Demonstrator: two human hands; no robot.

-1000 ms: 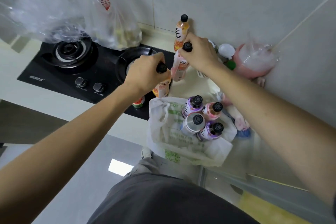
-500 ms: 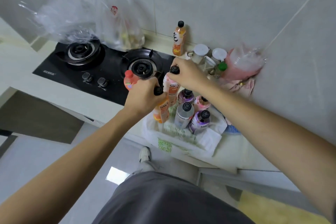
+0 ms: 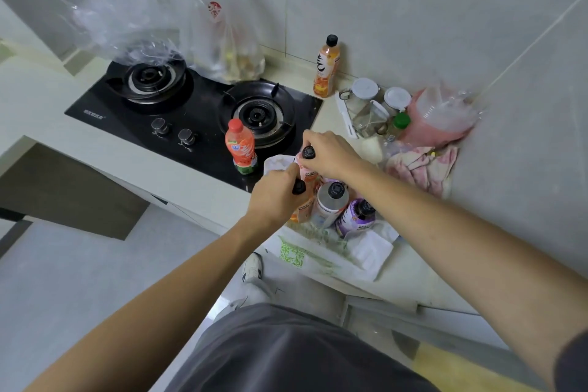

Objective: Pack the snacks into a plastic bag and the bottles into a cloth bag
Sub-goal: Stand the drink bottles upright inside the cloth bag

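I'm gripping an orange bottle by its cap in my left hand and a pink bottle in my right hand, lowering both into the white cloth bag at centre frame. It's slumping at the desk edge; crowding could be tipping the grey bottle or purple bottle.

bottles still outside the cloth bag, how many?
2: a red-capped orange bottle standing on the stove's front edge, and an orange bottle with a black cap by the back wall. None seem hidden.
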